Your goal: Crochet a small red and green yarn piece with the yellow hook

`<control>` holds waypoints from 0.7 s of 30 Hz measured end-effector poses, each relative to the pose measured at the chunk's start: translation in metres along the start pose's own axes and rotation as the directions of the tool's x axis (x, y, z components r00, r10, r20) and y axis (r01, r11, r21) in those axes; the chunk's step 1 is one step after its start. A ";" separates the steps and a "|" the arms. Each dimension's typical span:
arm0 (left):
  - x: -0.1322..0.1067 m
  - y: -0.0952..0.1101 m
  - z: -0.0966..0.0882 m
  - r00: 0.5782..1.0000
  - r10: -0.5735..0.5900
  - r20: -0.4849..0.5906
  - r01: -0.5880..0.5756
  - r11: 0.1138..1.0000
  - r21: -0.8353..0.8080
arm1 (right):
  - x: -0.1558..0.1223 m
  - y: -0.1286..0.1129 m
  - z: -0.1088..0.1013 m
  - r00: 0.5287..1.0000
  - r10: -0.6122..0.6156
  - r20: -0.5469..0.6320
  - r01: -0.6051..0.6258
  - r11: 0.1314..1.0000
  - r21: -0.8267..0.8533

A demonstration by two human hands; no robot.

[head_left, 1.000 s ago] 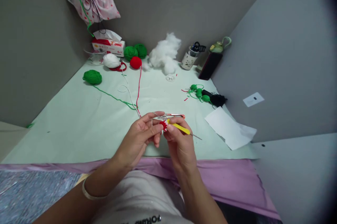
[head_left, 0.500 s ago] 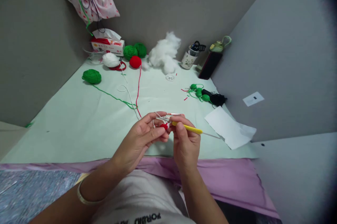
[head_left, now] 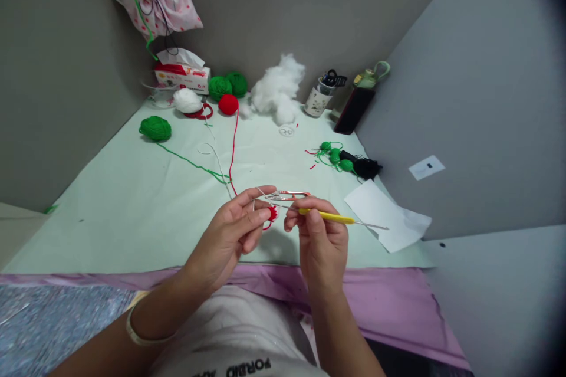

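Between thumb and fingers, my left hand pinches a small red and white crochet piece. White yarn runs over the raised index finger of that hand. My right hand grips a crochet hook by its yellow handle, with the metal tip pointing left at the crochet piece. Whether the tip sits in a stitch is too small to tell. Just beyond my fingers lies a pair of thread snips with orange-red handles, on the pale green cloth.
Across the back stand a tissue box, a white yarn ball, green yarn balls, a red yarn ball, white stuffing, a cup and a bottle. White paper lies right, near small green crocheted pieces.
My right hand has moved right with the hook, away from my left hand. The left hand has shifted slightly left, and more of the crochet piece and the snips now shows.
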State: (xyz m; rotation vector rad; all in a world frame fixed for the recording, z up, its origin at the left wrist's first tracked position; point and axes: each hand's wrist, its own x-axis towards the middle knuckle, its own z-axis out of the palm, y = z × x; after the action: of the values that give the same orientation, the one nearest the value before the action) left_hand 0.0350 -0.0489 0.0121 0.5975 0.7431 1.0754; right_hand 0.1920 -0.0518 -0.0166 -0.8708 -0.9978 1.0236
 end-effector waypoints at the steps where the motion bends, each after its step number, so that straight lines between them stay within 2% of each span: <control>1: 0.000 0.000 0.000 1.000 -0.003 0.005 0.003 1.000 -0.002 | 0.000 -0.001 0.000 1.000 0.006 0.001 -0.006 1.000 0.003; 4: -0.001 0.001 0.000 1.000 -0.011 0.022 0.010 1.000 0.011 | -0.001 -0.003 0.001 0.999 0.015 0.032 -0.016 1.000 0.006; 10: -0.001 0.001 -0.001 0.998 -0.028 0.049 0.027 0.999 0.027 | -0.002 -0.005 0.001 0.986 0.007 0.168 -0.015 0.999 0.046; 16: -0.001 0.001 -0.001 0.997 -0.031 0.065 0.029 0.999 0.040 | -0.003 -0.004 0.002 0.985 0.123 0.118 -0.129 0.991 0.043; 21: -0.001 0.001 -0.003 0.997 -0.021 0.075 0.020 1.000 0.022 | -0.003 -0.005 0.001 0.988 0.088 0.125 -0.091 0.996 0.023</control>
State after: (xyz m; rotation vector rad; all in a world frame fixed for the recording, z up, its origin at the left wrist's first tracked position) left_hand 0.0316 -0.0493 0.0107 0.6443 0.6945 1.0216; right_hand 0.1918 -0.0556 -0.0124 -0.8428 -1.0536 1.1774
